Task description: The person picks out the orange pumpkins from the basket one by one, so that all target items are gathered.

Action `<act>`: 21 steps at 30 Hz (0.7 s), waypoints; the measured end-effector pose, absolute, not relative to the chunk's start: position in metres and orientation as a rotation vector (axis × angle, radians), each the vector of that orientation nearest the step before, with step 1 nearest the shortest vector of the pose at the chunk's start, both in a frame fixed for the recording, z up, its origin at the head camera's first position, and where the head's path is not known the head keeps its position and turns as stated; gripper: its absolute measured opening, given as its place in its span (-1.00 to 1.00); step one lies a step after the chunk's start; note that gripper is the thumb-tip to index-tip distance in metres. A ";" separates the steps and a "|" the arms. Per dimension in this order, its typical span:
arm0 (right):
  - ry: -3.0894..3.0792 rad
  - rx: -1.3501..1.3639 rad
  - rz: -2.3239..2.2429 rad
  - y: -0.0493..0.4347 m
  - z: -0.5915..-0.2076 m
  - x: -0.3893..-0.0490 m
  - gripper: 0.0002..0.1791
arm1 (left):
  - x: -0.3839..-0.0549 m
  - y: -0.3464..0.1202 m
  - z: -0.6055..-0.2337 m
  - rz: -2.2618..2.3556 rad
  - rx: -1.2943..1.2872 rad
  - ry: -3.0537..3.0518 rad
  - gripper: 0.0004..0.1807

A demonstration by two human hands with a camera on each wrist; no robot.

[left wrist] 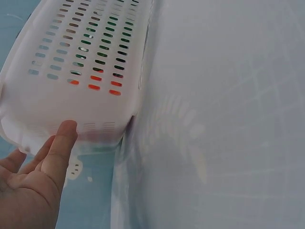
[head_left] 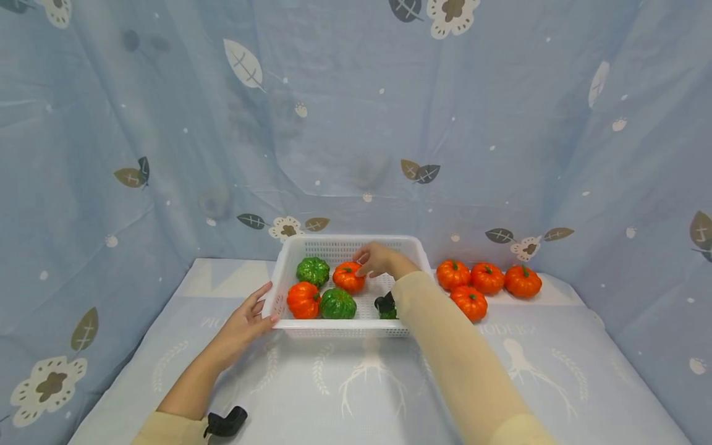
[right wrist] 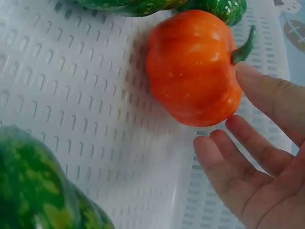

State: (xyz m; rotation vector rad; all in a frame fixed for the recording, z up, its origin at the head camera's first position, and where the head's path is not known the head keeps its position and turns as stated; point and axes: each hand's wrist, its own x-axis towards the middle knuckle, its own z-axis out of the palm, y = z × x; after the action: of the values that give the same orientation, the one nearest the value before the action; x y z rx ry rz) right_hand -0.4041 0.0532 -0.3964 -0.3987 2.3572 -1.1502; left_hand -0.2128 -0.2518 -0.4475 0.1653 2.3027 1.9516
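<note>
A white slotted plastic basket (head_left: 356,324) holds two orange toy pumpkins and several green ones. My left hand (head_left: 245,327) rests with extended fingers against the basket's left end; its fingers (left wrist: 59,152) touch the outer wall in the left wrist view. Inside the basket, my right hand (head_left: 382,259) reaches to an orange pumpkin (right wrist: 195,69). The thumb is by its green stem, while the other fingers spread below it without closing round it. Green pumpkins (head_left: 313,271) (head_left: 338,303) and another orange pumpkin (head_left: 303,300) lie to the left. My right sleeve partly hides a green pumpkin (head_left: 388,314).
Several orange pumpkins (head_left: 487,279) stand on the table just right of the basket. A pale patterned cloth (head_left: 311,395) covers the table. Blue printed curtains (head_left: 356,123) enclose the back and sides. A black device (head_left: 227,423) is at my left wrist.
</note>
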 end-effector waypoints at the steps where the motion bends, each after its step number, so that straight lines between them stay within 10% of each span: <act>1: 2.353 -0.397 -1.147 0.053 -0.397 -0.404 -0.40 | -0.213 -0.252 -0.447 1.957 0.165 2.298 -0.06; 21: 2.293 -0.443 -1.091 0.058 -0.412 -0.405 -0.33 | -0.215 -0.253 -0.450 1.926 0.141 2.328 -0.05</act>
State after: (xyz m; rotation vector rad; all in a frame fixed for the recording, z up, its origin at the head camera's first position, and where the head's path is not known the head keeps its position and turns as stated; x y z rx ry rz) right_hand -0.4053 0.0583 -0.4119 -0.4435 2.2926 -1.0914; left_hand -0.2146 -0.2527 -0.4496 0.1407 2.3280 1.9264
